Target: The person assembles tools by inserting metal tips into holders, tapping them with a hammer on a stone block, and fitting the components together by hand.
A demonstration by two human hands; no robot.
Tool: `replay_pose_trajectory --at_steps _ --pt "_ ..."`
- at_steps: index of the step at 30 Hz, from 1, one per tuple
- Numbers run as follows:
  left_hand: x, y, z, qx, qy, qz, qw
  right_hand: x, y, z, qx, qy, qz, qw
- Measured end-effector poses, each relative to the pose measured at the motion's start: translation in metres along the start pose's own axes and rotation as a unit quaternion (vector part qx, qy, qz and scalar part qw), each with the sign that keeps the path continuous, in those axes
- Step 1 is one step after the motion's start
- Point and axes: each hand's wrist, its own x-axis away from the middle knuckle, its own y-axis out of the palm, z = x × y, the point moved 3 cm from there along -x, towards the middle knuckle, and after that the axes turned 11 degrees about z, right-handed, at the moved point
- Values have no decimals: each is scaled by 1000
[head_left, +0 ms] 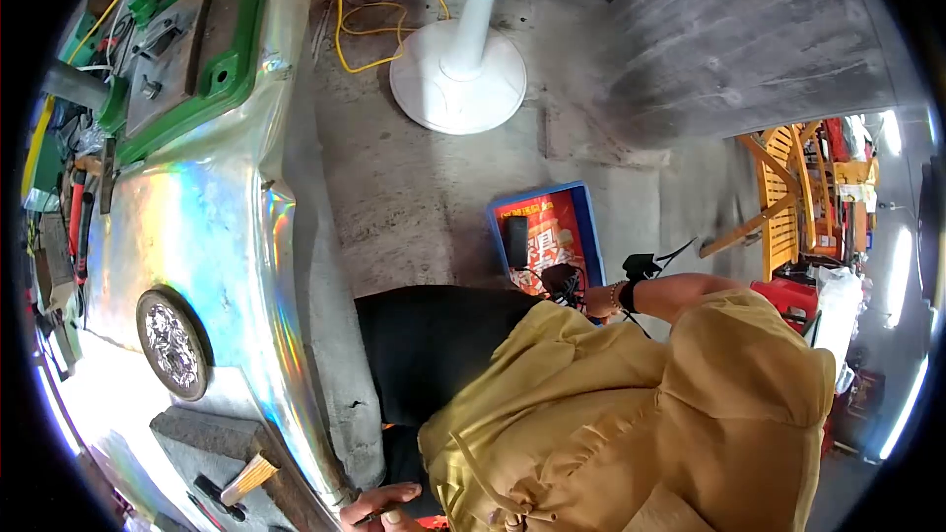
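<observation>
My left hand [382, 509] is at the bottom edge of the view, beside the workbench edge. Its thumb and fingers come together around something small and dark that I cannot make out. My right hand [597, 302] reaches to the near side of a blue crate [589, 227], with a bracelet and a black strap [641, 266] at the wrist. Its fingers are hidden beside a dark object [562, 281] at the crate's edge. Inside the crate lie a red printed sheet [552, 227] and a black box-shaped item [515, 241].
The workbench [148, 227] has a shiny iridescent cover. On it are a round dish [202, 365] of shiny bits, a grey block [197, 433], a brush [251, 478] and a green metal fixture [232, 79]. A white pedestal base [434, 103] and yellow cable [340, 30] occupy the floor.
</observation>
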Motion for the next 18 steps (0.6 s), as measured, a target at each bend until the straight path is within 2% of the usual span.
replay_pose_trajectory --at_steps 4,6,8,10,12,13,14,16,18 --pt "1 -1 2 -22 3 -3 1000 -38 17 16 99 -62 -17 993" --pt "1 1 2 9 -9 -4 1000 -23 5 13 37 -52 18 998" --pt "3 2 1 17 -35 1 999 2 -15 -2 -118 44 2 992" --pt "4 -2 -1 26 -54 -20 998 10 -34 -11 -74 -14 61 995" --pt "5 -5 -10 61 -65 -22 996 38 -77 -54 167 -71 164 970" --pt "1 6 -5 45 -68 46 996 62 -101 -80 284 -97 214 929" --pt "2 2 -10 49 -52 46 996 76 -120 -101 305 -137 274 902" --pt "-1 -3 -14 48 -62 16 997 121 -154 -163 278 -204 328 879" --pt "0 -6 -19 85 -73 8 994 182 -169 -234 138 -348 383 845"
